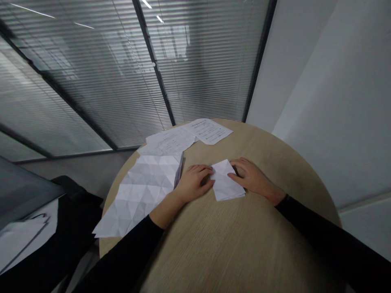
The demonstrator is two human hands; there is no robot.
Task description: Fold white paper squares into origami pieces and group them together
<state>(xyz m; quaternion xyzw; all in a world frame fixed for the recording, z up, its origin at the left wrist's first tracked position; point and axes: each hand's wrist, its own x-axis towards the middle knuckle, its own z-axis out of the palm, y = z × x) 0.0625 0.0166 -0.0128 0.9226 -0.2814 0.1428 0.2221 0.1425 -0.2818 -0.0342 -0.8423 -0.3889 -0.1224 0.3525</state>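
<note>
A small folded sheet of white paper [227, 185] lies on the round wooden table, its layers showing along the lower right edge. At its left edge, my left hand [195, 182] grips the paper with thumb and fingers bent toward each other. My right hand [251, 177] has it by the right side, the thumb on top and the fingers curled around the upper edge. Left of my left hand spreads a large creased sheet of white paper [143, 187], covered in triangular fold lines.
Printed sheets [210, 131] overlap at the far edge of the round table [244, 244]. On the left stands a black chair [73, 228] near a white bag-like item [27, 232]. Glass panels with blinds [122, 81] and a white wall [336, 101] rise beyond the table.
</note>
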